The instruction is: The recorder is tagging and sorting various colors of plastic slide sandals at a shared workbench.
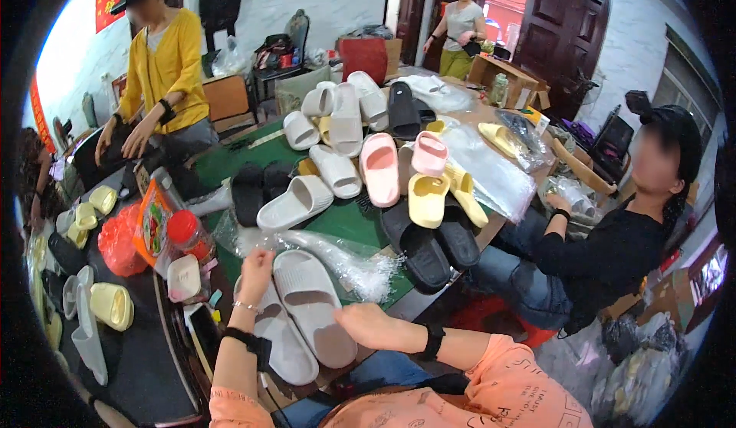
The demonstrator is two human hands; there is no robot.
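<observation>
A pair of grey slippers point(308, 294) lies side by side in front of me, toes away and heels toward my lap. My left hand point(257, 268) is closed in a pinch by the toe end of the left slipper; anything between its fingers is too small to make out. Beside the right slipper's outer edge is my right hand point(369, 327), its fingers curled and the tips against the slipper's side. What it grips, if anything, is hidden. Just beyond the slippers, a bundle of thin clear plastic strands point(341, 263) lies across the green table top point(222, 166).
Grey, pink, yellow and black slippers point(379, 169) are piled ahead, by clear plastic bags point(487, 171). At left stand a red-lidded jar point(188, 232) and a black table point(142, 359) with more slippers. One person sits at right; others stand at the far left and back.
</observation>
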